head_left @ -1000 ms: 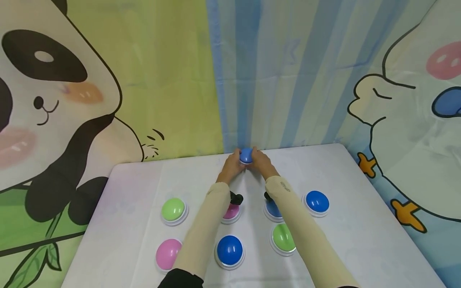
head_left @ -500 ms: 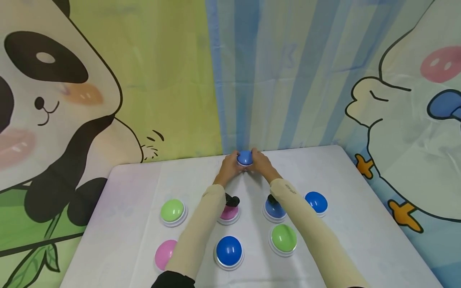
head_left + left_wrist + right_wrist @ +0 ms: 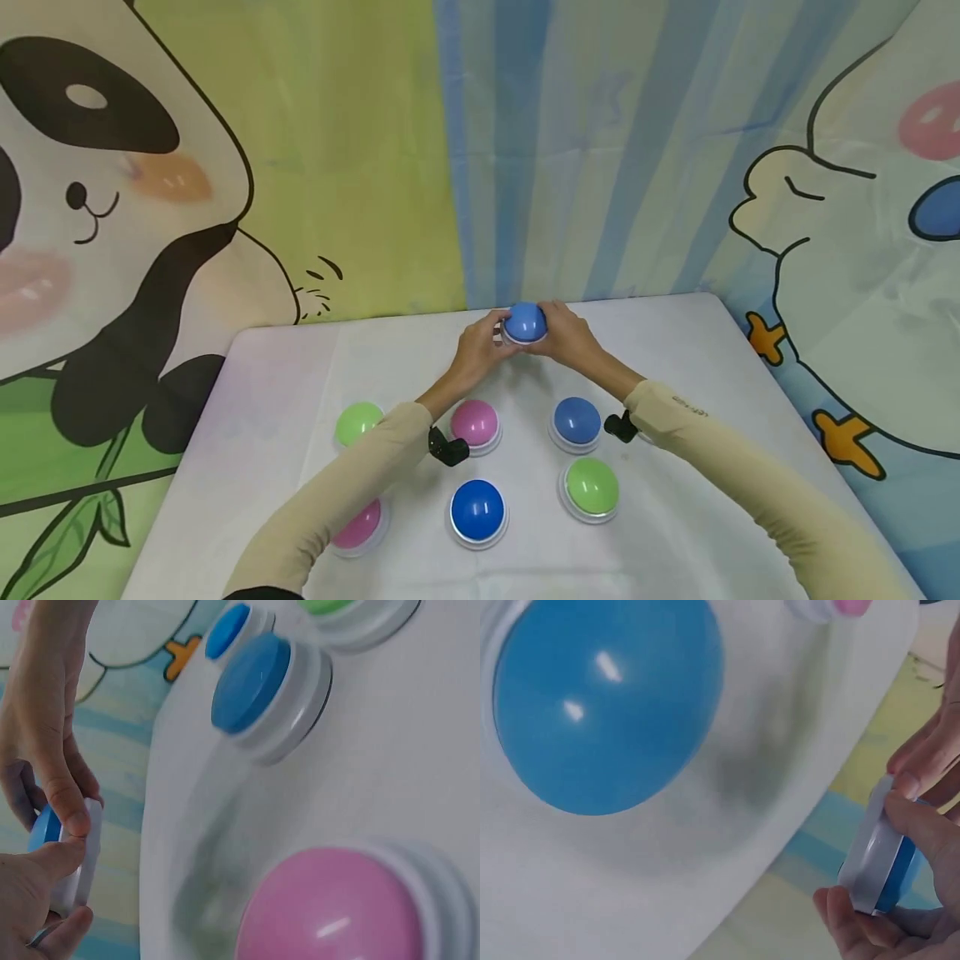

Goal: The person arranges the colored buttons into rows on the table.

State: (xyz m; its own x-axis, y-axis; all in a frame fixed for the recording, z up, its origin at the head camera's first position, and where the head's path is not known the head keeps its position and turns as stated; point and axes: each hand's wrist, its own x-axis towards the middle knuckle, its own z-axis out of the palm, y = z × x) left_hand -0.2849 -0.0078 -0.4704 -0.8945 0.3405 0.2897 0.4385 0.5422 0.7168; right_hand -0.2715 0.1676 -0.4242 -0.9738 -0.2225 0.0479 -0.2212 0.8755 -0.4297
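Observation:
A blue dome push button [image 3: 525,322] with a white base is held between both hands over the far edge of the white table. My left hand [image 3: 477,346] grips its left side and my right hand [image 3: 567,336] grips its right side. In the left wrist view, the button's white base [image 3: 75,877] stands on edge, with fingers and thumbs of both hands on its rim. The right wrist view shows the base [image 3: 871,851] pinched near its lower end by my right hand [image 3: 922,915]. Part of the blue dome is hidden by fingers there.
On the white table [image 3: 675,350] stand several similar buttons: a green one [image 3: 358,421], a pink one [image 3: 474,422], a blue one [image 3: 577,420], another green [image 3: 592,486], another blue [image 3: 477,510] and a pink one [image 3: 357,527] partly behind the left sleeve. Printed curtains [image 3: 375,167] hang behind.
Both hands have brought the blue button slightly right, and it looks a little larger and raised. My forearms have spread outward; the right sleeve now covers the far-right blue button.

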